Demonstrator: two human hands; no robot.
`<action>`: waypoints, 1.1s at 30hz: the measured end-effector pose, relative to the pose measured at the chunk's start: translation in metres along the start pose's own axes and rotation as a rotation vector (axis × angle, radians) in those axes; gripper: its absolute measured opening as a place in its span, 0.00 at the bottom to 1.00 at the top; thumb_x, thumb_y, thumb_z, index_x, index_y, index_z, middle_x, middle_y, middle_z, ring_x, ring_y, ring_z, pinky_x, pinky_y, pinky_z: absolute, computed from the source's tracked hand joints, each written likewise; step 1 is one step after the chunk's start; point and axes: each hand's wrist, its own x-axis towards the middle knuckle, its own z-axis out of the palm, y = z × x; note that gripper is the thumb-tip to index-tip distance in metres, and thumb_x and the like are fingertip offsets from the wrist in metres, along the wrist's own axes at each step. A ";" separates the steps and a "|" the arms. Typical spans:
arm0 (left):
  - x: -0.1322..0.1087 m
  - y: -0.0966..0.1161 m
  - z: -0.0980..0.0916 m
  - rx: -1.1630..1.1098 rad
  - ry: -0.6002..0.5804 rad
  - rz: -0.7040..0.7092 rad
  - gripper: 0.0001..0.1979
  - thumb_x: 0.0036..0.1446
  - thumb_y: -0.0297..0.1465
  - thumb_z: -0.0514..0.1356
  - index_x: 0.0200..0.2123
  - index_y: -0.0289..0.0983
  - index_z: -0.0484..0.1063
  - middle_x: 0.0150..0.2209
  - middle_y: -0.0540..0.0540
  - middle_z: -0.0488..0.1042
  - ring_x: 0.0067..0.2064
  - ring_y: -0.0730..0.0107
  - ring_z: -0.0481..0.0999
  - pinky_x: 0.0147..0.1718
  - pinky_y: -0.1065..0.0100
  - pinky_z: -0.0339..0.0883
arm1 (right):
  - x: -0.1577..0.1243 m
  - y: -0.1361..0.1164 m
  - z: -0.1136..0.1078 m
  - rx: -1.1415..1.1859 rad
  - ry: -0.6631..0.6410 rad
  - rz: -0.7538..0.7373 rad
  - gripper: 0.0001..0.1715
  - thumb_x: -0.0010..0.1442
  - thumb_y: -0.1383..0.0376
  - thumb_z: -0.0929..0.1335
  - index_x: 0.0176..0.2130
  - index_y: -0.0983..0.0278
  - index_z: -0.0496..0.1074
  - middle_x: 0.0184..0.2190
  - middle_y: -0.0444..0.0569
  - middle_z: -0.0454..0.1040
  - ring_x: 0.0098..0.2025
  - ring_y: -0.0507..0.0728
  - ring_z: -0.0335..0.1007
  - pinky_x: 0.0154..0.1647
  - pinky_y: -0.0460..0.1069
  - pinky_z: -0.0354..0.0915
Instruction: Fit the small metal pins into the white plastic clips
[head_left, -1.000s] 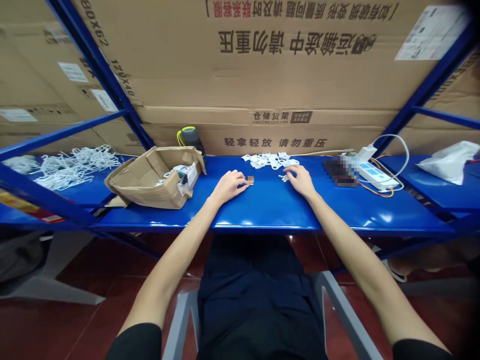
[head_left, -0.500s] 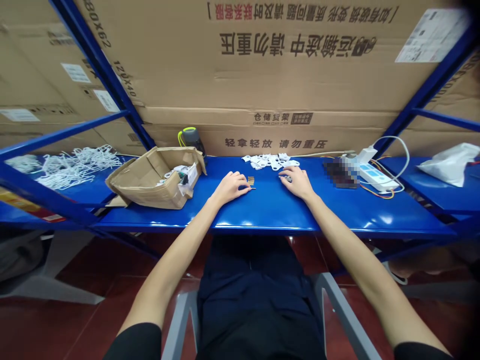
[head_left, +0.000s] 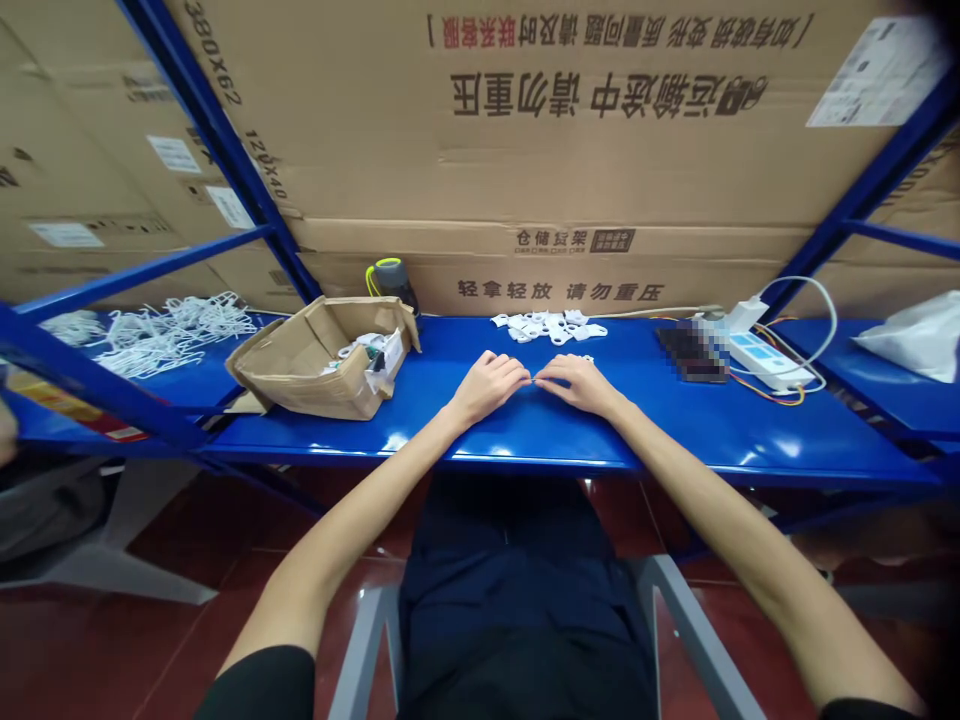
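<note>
My left hand [head_left: 491,386] and my right hand [head_left: 579,384] meet fingertip to fingertip above the blue shelf top [head_left: 540,437]. Both are closed in a pinch, and whatever lies between the fingertips is too small to name. Behind them, near the cardboard, lies a pile of white flat pieces [head_left: 555,328] with holes. A small whitish piece [head_left: 588,358] shows just beyond my right hand. The small brown pieces are hidden behind my left hand.
An open cardboard box [head_left: 322,390] with mixed parts stands left, a dark bottle [head_left: 395,280] behind it. White ties [head_left: 165,335] lie farther left. A blurred dark object [head_left: 694,350] and a power strip [head_left: 769,362] with cables sit right. Blue posts flank the shelf.
My right hand has moved left and nearer to me, away from the small whitish piece. My left hand has shifted right, and the fingertips now meet. The view has turned slightly left.
</note>
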 end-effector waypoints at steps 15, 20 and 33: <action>-0.002 -0.007 0.007 -0.090 -0.008 -0.006 0.18 0.79 0.40 0.52 0.51 0.40 0.79 0.51 0.42 0.82 0.50 0.59 0.78 0.50 0.57 0.62 | 0.000 -0.001 0.000 -0.074 0.021 -0.024 0.25 0.77 0.49 0.62 0.48 0.54 0.85 0.43 0.52 0.84 0.45 0.63 0.77 0.49 0.58 0.69; -0.003 -0.007 0.006 -0.096 -0.008 -0.014 0.18 0.79 0.40 0.51 0.50 0.41 0.79 0.51 0.42 0.82 0.51 0.59 0.78 0.50 0.56 0.62 | 0.000 -0.002 0.000 0.010 0.009 0.008 0.24 0.76 0.47 0.63 0.49 0.54 0.85 0.43 0.51 0.84 0.45 0.63 0.78 0.52 0.59 0.71; -0.003 -0.008 0.008 -0.138 -0.003 -0.016 0.16 0.79 0.40 0.53 0.49 0.41 0.78 0.50 0.43 0.83 0.51 0.60 0.79 0.50 0.57 0.62 | 0.002 -0.002 0.000 -0.057 -0.011 0.006 0.25 0.76 0.47 0.62 0.46 0.56 0.84 0.40 0.52 0.83 0.43 0.63 0.76 0.50 0.59 0.68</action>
